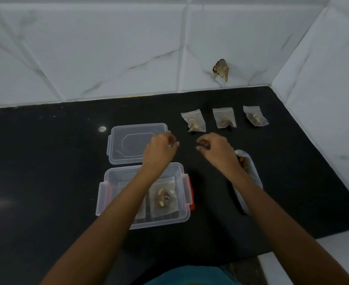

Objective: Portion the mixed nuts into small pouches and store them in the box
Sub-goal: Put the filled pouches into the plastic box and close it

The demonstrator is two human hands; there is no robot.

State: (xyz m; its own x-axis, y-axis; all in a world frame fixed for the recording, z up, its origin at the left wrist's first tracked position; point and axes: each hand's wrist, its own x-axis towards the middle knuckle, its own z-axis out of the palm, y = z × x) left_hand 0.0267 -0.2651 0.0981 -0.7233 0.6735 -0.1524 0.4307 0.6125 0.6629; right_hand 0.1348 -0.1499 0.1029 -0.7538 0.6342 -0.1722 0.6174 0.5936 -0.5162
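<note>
1. The left hand (pixel 161 150) and the right hand (pixel 216 150) hung side by side with a gap between them. Their fingers were loosely curled downward, and nothing showed in either.
2. Directly beneath the left hand lay a clear lid (pixel 128 145), flat, reaching out to that hand's left.
3. Under the left forearm, nearer the person than the lid, stood the open clear box (pixel 144 223) with red latches. A filled pouch (pixel 163 199) lay flat inside it, to the right of the forearm.
4. Partly under the right wrist and forearm sat a white bag of mixed nuts (pixel 251 173), with brown pieces showing at its mouth.
5. Beyond the fingertips three small filled pouches lay in a row, apart from one another: the first pouch (pixel 194 121) past the gap between the hands, the second pouch (pixel 224 118) beyond the right hand, the third pouch (pixel 255 116) farther right.
6. Everything rested on a black countertop (pixel 46 161), backed by a white tiled wall (pixel 107 48).
</note>
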